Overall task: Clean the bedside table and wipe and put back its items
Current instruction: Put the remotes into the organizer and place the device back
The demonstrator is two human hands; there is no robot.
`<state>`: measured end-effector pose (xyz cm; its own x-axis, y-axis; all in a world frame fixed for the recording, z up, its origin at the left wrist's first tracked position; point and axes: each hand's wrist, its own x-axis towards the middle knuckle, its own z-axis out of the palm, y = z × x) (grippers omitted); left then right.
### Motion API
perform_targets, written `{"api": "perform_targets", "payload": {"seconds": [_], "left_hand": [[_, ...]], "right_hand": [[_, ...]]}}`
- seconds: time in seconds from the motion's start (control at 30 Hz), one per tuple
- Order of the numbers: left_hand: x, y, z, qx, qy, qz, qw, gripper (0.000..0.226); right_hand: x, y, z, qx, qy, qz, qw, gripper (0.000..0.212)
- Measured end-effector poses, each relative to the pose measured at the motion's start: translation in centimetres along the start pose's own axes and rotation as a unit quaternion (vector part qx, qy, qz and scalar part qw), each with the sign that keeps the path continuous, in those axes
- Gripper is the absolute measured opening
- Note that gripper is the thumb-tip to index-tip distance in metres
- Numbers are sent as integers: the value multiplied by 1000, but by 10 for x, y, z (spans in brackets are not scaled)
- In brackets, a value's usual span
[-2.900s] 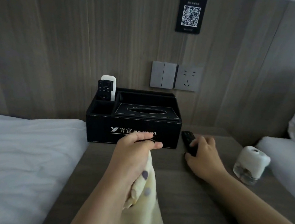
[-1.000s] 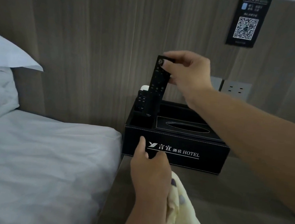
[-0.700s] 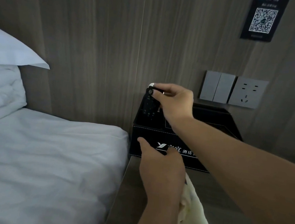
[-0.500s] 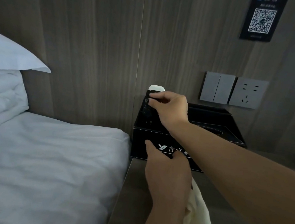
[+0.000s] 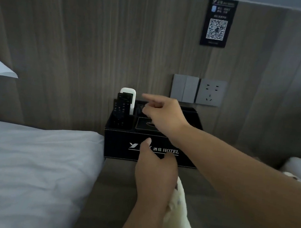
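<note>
Remote seated upright in organizer slot

Right hand (image 5: pixel 162 113) empty, fingers loose, just right of black remote (image 5: pixel 120 113); left hand (image 5: pixel 155 168) grips spotted cloth (image 5: pixel 178 210), touching organizer (image 5: pixel 120 144).

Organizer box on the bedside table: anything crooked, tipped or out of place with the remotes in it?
Nothing stands out. Two black remotes and a white remote stand upright in the left compartment of the organizer box, which sits square against the wall. The right hand hovers empty above it.
</note>
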<state>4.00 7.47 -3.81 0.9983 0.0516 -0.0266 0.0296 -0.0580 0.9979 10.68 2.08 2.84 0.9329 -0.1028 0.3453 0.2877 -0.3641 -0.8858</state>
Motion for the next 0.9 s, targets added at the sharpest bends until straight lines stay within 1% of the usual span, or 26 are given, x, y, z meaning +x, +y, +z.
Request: {"api": "perform_targets", "payload": {"seconds": [0.03,0.1,0.17,0.2,0.23,0.3,0.33,0.37,0.43,0.5,0.57,0.63,0.73,0.8,0.83,0.9], "left_hand": [[-6,2,7,6,-9,7,1000,64],[-18,2,21,23,-27,24,999,62],[-30,0,36,31,-44,27,998,59],[-35,-2,43,34,-53,27,998,58],[-38,-4,50,36,-62,28,997,58],[-44,-9,64,42,-75,34,996,58],[-47,-10,70,45,-77,38,995,58],[-50,-11,75,48,-78,41,995,58],[-60,-12,84,52,-85,47,994,58],[-70,-12,90,54,-95,56,992,59],[-78,-13,93,55,-106,62,991,59],[-85,-14,94,53,-117,65,990,59],[-94,-16,90,54,-124,76,988,57],[-98,-18,84,66,-125,86,986,54],[-100,-20,80,72,-129,92,985,49],[-103,-22,71,88,-143,106,980,35]], "right_hand": [[-19,1,-16,26,11,7,1000,35],[-61,10,-52,92,62,19,994,32],[-108,28,-96,134,151,10,979,33],[-130,39,-117,114,210,5,971,33],[-148,51,-138,63,270,4,961,34],[-170,74,-177,-82,375,19,923,31],[-175,84,-192,-141,407,26,902,31],[-176,93,-204,-176,421,35,889,35],[-174,107,-215,-200,411,62,887,46],[-169,118,-214,-195,379,84,901,57],[-166,129,-211,-154,348,80,921,60],[-166,136,-207,-114,312,74,940,55],[-168,139,-204,-144,276,76,947,45],[-170,138,-203,-151,284,79,944,42],[-173,136,-202,-135,294,79,943,40],[-181,129,-198,-55,310,82,946,29]]}}
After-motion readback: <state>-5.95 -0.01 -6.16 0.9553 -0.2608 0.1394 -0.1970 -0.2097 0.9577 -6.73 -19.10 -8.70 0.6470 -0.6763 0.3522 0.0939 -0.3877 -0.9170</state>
